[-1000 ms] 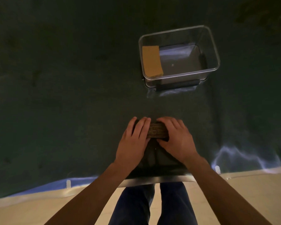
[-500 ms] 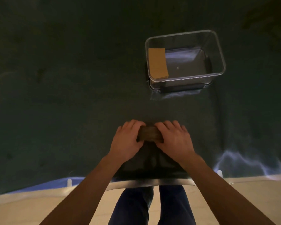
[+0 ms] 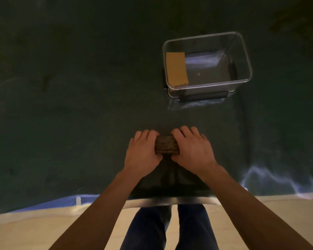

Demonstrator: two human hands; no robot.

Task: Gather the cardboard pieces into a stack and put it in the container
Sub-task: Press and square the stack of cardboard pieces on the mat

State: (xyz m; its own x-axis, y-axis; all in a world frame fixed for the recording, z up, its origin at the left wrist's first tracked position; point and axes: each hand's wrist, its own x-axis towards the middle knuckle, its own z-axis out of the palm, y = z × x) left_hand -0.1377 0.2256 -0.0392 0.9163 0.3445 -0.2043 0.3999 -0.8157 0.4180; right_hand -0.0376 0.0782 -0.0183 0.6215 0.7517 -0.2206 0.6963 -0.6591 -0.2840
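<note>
A stack of brown cardboard pieces (image 3: 167, 144) stands on edge on the dark table, its corrugated edges facing me. My left hand (image 3: 143, 152) grips its left side and my right hand (image 3: 192, 148) grips its right side, fingers curled over the top. Further back and to the right stands a clear plastic container (image 3: 242, 51). Another tan cardboard stack (image 3: 176, 68) lies inside the container against its left wall.
The dark green table covering (image 3: 70, 105) spreads all around. The table's near edge (image 3: 170, 201) runs just below my wrists, with my legs and a pale floor beneath. A crease in the cloth (image 3: 244, 123) runs down from the container's right corner.
My hands have drawn the stack together between them and both now wrap it more tightly. The view shifted a little, so the container sits lower and further right in frame.
</note>
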